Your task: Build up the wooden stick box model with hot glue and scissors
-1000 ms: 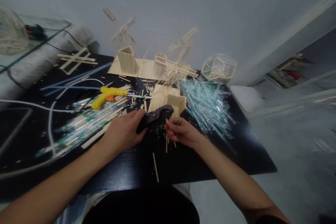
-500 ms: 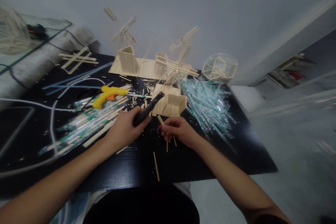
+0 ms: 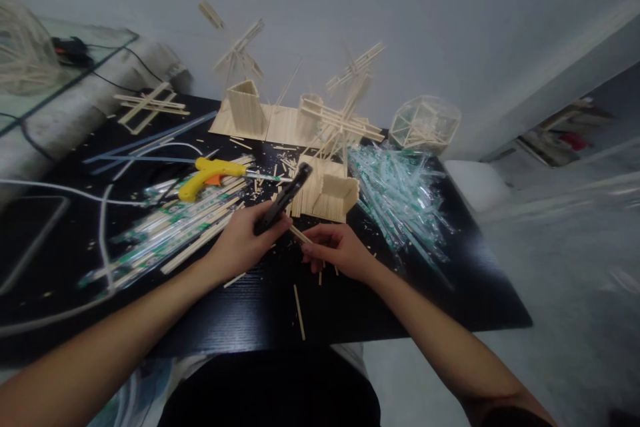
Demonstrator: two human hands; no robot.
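Note:
My left hand [image 3: 247, 237] is closed around a long, slim black tool that looks like a utility knife [image 3: 286, 197], its far end tilted up and away. My right hand [image 3: 337, 250] pinches a short pale wooden stick [image 3: 300, 234], whose other end points at the left fingertips. Whether that end touches them I cannot tell. Just beyond both hands sits a wooden base with an open box built of sticks [image 3: 336, 195]. A loose stick [image 3: 299, 311] lies on the black table in front of the hands.
A yellow glue gun [image 3: 200, 179] lies left on wrapped sticks [image 3: 173, 237], its white cord [image 3: 103, 227] looping across the table [image 3: 400, 313]. Clear wrappers [image 3: 400, 193] are heaped right. Stick windmill models [image 3: 245, 110] and a faceted frame [image 3: 425, 123] stand at the back.
The stick in my right hand has swung to point left, and its end is now close to my left hand. The black tool is tilted more upright.

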